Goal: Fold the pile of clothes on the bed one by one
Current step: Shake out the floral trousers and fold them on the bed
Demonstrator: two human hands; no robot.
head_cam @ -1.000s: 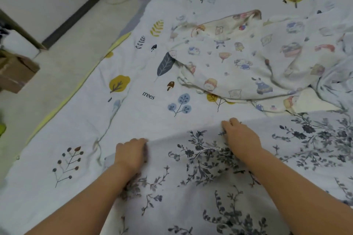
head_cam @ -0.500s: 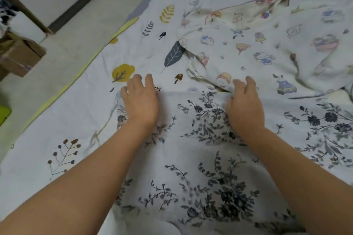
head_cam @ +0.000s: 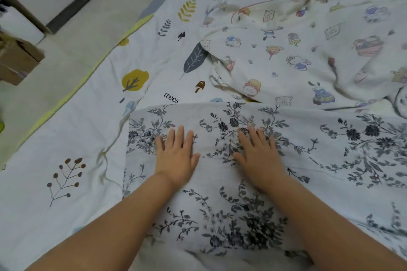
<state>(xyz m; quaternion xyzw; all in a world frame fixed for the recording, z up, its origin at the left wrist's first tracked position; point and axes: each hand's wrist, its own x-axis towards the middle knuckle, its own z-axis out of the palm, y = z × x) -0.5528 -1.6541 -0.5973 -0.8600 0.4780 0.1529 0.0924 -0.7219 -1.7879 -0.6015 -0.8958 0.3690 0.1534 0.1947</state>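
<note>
1. Both hands lie flat, fingers straight: left hand (head_cam: 176,156) and right hand (head_cam: 257,156) press side by side on the floral cloth (head_cam: 220,215).
2. Its folded far edge runs left to right just beyond the fingertips; the long side stretches off rightward, nearer the right hand.
3. Thin, soft cotton, lightly creased.
4. Beyond, touching that edge, lies a rumpled cartoon-print cloth (head_cam: 297,50) on the bedsheet (head_cam: 77,138).

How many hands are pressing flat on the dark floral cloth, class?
2. The left hand lies flat near the dark floral cloth's left edge; the right hand lies flat beside it, nearer the middle. None seem hidden.
</note>
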